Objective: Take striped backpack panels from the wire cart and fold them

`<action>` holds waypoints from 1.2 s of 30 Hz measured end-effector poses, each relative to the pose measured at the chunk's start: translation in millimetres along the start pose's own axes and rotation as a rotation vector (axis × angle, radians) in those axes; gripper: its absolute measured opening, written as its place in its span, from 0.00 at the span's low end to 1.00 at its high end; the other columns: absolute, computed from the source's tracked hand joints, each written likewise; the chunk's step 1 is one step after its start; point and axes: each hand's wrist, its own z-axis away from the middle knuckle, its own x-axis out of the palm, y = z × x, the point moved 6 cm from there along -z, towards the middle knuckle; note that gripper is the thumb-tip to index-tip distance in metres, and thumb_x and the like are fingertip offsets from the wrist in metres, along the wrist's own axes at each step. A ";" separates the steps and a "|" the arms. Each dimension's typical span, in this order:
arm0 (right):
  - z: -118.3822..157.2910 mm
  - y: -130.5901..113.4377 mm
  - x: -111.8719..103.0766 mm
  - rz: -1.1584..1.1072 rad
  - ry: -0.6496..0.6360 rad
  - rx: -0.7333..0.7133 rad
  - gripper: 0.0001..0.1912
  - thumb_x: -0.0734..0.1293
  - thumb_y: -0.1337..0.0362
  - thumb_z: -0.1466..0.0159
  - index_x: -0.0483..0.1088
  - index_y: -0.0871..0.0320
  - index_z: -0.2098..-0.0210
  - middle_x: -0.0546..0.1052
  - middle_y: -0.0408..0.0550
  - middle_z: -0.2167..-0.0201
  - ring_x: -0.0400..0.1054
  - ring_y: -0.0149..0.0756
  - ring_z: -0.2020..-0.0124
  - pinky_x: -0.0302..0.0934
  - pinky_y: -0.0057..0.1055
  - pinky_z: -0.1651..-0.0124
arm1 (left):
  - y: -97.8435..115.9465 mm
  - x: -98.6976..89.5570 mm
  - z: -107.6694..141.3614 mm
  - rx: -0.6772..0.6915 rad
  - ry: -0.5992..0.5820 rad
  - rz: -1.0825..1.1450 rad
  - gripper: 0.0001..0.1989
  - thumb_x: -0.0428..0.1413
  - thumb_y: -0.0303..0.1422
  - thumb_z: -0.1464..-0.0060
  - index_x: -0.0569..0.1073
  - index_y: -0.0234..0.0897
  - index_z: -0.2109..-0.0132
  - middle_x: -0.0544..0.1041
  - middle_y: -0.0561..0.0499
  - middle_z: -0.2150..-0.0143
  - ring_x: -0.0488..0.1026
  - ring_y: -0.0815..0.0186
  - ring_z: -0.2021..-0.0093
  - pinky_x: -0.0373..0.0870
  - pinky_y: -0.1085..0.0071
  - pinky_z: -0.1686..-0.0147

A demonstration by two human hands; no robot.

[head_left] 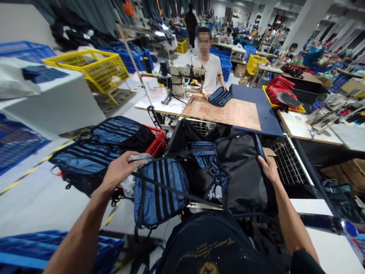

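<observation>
My left hand [122, 169] has its fingers closed on crumpled clear plastic film [142, 156], beside a blue bag panel [159, 190] with black stripes. A black strap runs from near that hand across the panel. My right hand [269, 167] grips the right edge of an opened backpack [242, 175], its black inner side facing up; the thumb lies on top and some fingers are hidden behind it. Between the two lie more blue striped pieces [201, 152], partly covered by dark fabric.
Striped backpacks [116, 133] are piled on a red crate [156, 140] at left. Ahead, a co-worker [212, 72] holds a striped piece [220, 96] by a sewing machine [186, 76] and wooden board [222, 112]. A wire rack [291, 160] stands right; a blue crate [108, 251] is lower left.
</observation>
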 end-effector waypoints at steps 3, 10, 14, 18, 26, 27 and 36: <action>18.7 -26.0 20.0 -0.064 0.041 -0.040 0.30 0.63 0.33 0.30 0.69 0.54 0.67 0.70 0.44 0.71 0.60 0.40 0.67 0.58 0.36 0.61 | 55.5 36.6 21.4 0.110 -0.026 0.396 0.29 0.78 0.33 0.63 0.81 0.42 0.52 0.83 0.50 0.51 0.76 0.49 0.41 0.72 0.64 0.42; 102.5 -88.3 117.5 0.018 0.086 -0.279 0.27 0.65 0.41 0.26 0.58 0.50 0.73 0.61 0.38 0.78 0.54 0.34 0.75 0.52 0.33 0.69 | 236.8 148.7 120.1 0.149 -0.583 1.129 0.22 0.72 0.46 0.44 0.82 0.41 0.47 0.83 0.44 0.52 0.79 0.54 0.50 0.74 0.63 0.50; 151.7 -88.2 157.4 0.065 -0.194 -0.464 0.24 0.61 0.47 0.22 0.64 0.50 0.72 0.70 0.44 0.76 0.60 0.35 0.77 0.54 0.33 0.70 | 277.5 162.8 136.8 0.250 -0.623 1.112 0.19 0.69 0.46 0.41 0.78 0.39 0.51 0.79 0.49 0.58 0.74 0.58 0.57 0.70 0.65 0.56; 154.4 -80.2 138.1 -0.021 -0.422 -0.423 0.21 0.64 0.43 0.23 0.74 0.51 0.64 0.78 0.47 0.70 0.73 0.41 0.71 0.65 0.35 0.65 | 284.4 167.4 148.2 0.348 -0.681 0.977 0.14 0.66 0.37 0.42 0.71 0.41 0.55 0.72 0.54 0.61 0.67 0.62 0.61 0.66 0.67 0.59; 57.5 -113.7 22.6 0.059 -0.308 -0.617 0.34 0.67 0.30 0.31 0.79 0.47 0.41 0.78 0.59 0.36 0.67 0.62 0.32 0.59 0.60 0.29 | 305.5 140.5 193.3 0.599 -1.072 0.771 0.16 0.70 0.35 0.53 0.71 0.41 0.61 0.68 0.57 0.65 0.63 0.65 0.65 0.57 0.68 0.65; 53.1 -114.1 24.4 0.073 -0.444 -0.607 0.32 0.67 0.29 0.32 0.82 0.47 0.46 0.81 0.58 0.43 0.72 0.61 0.38 0.63 0.58 0.34 | 302.3 134.3 191.9 0.570 -1.124 0.812 0.18 0.72 0.37 0.54 0.72 0.40 0.62 0.69 0.57 0.66 0.63 0.65 0.65 0.57 0.68 0.65; 82.6 -106.1 38.0 -0.001 -1.109 -0.199 0.27 0.75 0.33 0.41 0.75 0.51 0.69 0.78 0.46 0.69 0.72 0.44 0.66 0.69 0.35 0.63 | 213.0 99.7 172.1 0.138 -1.039 1.140 0.25 0.75 0.48 0.56 0.71 0.39 0.67 0.69 0.56 0.72 0.61 0.69 0.71 0.55 0.70 0.69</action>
